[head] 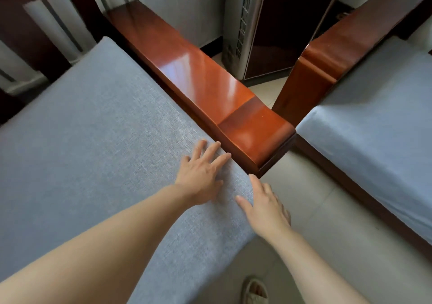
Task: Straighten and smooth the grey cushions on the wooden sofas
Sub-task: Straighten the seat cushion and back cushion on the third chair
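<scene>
Lying flat on the near sofa, the grey cushion (93, 121) takes both hands at its front corner: left hand (202, 177) spread flat on top, right hand (266, 208) open over the edge, beside the armrest (210, 74). A 2nd cushion (374, 121) lies right.

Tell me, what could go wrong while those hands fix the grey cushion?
The left hand lies flat close to the wooden armrest, so its fingers might get pinched in the gap. The right hand sits at the corner of the grey cushion; a hard push could slide that corner off the front edge.
</scene>
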`<state>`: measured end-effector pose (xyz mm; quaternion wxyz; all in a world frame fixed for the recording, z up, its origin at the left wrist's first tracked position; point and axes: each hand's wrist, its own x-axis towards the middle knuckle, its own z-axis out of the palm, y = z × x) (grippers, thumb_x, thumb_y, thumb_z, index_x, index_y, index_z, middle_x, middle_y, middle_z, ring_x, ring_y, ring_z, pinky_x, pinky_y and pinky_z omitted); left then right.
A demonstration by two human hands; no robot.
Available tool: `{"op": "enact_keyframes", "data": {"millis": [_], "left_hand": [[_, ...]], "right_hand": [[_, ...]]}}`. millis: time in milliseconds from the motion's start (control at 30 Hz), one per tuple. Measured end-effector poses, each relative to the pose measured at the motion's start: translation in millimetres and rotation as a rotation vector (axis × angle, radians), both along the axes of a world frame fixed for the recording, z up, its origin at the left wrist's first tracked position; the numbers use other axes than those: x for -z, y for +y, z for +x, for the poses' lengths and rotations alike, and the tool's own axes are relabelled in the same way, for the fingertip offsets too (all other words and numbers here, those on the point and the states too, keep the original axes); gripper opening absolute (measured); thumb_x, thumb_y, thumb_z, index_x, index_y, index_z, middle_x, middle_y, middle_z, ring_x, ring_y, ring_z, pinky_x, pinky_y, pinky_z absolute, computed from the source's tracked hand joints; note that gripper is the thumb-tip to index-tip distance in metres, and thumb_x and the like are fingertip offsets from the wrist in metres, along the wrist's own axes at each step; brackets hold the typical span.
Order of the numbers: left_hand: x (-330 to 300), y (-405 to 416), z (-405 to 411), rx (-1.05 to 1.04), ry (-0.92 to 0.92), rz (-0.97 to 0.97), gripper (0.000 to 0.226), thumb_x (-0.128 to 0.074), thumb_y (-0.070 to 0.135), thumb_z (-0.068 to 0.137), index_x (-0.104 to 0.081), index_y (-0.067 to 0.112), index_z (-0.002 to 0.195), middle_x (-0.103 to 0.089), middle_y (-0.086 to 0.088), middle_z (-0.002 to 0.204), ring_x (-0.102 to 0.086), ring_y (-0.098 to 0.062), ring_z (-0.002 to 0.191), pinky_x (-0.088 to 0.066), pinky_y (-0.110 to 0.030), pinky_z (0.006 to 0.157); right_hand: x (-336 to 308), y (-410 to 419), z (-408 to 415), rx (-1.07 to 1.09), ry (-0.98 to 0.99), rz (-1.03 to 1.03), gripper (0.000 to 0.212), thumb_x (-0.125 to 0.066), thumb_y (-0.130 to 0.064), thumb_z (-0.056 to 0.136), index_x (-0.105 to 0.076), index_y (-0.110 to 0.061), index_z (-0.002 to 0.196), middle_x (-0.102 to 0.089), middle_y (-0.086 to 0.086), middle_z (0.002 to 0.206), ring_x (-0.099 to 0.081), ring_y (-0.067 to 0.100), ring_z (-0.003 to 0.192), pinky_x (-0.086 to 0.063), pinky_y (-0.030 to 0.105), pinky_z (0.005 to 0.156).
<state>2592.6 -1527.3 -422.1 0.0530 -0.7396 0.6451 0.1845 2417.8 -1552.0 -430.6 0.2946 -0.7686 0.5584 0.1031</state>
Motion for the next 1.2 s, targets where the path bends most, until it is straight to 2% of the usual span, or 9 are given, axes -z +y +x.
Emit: {"op": "enact_keyframes", "data": {"millis": [133,267,367,500,700,800,900,1067,1200], "left_hand": [[3.4,4.7,-31.0,-0.178,0.084,-0.002,0.064,-0.044,0.042,0.094,-0.014,0.036,0.15,0.006,0.015,0.159,0.016,-0.025,0.145,-0.018,-0.056,0.113],[8.3,19.0,-56.4,-0.224,0.072,-0.04,0.066,-0.041,0.043,0.095,-0.007,0.037,0.151,0.014,0.01,0.159,0.015,-0.024,0.146,-0.02,-0.053,0.112],[14.0,39.0,-66.5,-0.239,0.09,-0.058,0.073,-0.043,0.045,0.093,0.001,0.038,0.151,0.022,0.005,0.158,0.015,-0.021,0.146,-0.018,-0.05,0.113],[23.5,60.2,-71.2,-0.291,0.139,-0.049,0.084,-0.044,0.058,0.09,0.016,0.043,0.147,0.034,0.009,0.152,0.027,-0.014,0.142,-0.005,-0.054,0.116],[34.8,79.7,-90.3,-0.363,0.219,-0.083,0.12,-0.063,0.071,0.066,0.026,0.045,0.142,0.044,0.015,0.146,0.041,-0.01,0.135,0.012,-0.053,0.111],[35.8,91.1,-102.8,-0.383,0.165,-0.017,0.133,-0.073,0.062,0.062,0.035,0.042,0.138,0.05,0.011,0.141,0.044,-0.014,0.132,0.012,-0.055,0.11],[38.1,91.0,-114.1,-0.463,0.098,-0.004,0.134,-0.073,0.048,0.067,0.046,0.042,0.129,0.053,0.007,0.139,0.043,-0.018,0.133,0.007,-0.061,0.11],[49.6,71.0,-149.3,-0.757,0.082,-0.144,0.126,-0.07,0.054,0.066,0.037,0.046,0.133,0.038,0.006,0.15,0.031,-0.019,0.139,0.0,-0.066,0.109],[60.5,63.7,-170.1,-0.902,0.03,-0.25,0.135,-0.081,0.052,0.041,-0.002,0.038,0.15,-0.005,-0.003,0.16,-0.006,-0.023,0.145,-0.021,-0.071,0.1]], "right_hand": [[-0.3,-10.8,-16.3,-0.182,-0.045,0.019,0.063,-0.038,-0.045,0.1,-0.005,-0.034,0.152,-0.032,0.001,0.147,-0.038,0.028,0.132,-0.038,0.042,0.097],[-1.4,-17.3,-23.1,-0.359,-0.101,-0.043,0.066,-0.039,-0.032,0.102,0.003,-0.03,0.153,-0.025,-0.001,0.153,-0.036,0.024,0.134,-0.035,0.036,0.1],[-0.1,-11.2,-27.8,-0.439,-0.155,0.0,0.085,-0.052,-0.028,0.096,0.012,-0.025,0.152,-0.011,0.001,0.158,-0.025,0.024,0.141,-0.028,0.033,0.109],[2.5,-17.5,-39.4,-0.542,-0.123,0.14,0.125,-0.075,-0.025,0.075,0.028,-0.035,0.145,0.005,0.001,0.158,-0.015,0.024,0.145,-0.029,0.036,0.113],[1.6,-28.4,-33.2,-0.748,0.016,0.035,0.128,-0.069,-0.009,0.078,0.042,-0.043,0.132,0.004,0.013,0.152,-0.033,0.034,0.135,-0.037,0.031,0.1],[7.8,-31.1,-25.4,-0.796,-0.011,-0.037,0.133,-0.068,-0.005,0.076,0.05,-0.051,0.119,-0.008,0.01,0.141,-0.046,0.034,0.12,-0.043,0.034,0.093],[13.4,-36.7,-25.1,-0.845,-0.072,-0.033,0.13,-0.065,-0.004,0.075,0.047,-0.054,0.119,-0.011,0.011,0.139,-0.047,0.037,0.118,-0.044,0.035,0.096],[21.8,-52.2,-35.5,-0.951,-0.189,-0.014,0.133,-0.07,-0.006,0.072,0.039,-0.062,0.122,0.0,0.016,0.151,-0.042,0.039,0.128,-0.042,0.04,0.103],[29.5,-60.3,-36.9,-1.001,-0.251,-0.026,0.132,-0.077,-0.019,0.07,0.034,-0.06,0.129,-0.004,0.012,0.151,-0.046,0.036,0.127,-0.043,0.033,0.1]]}}
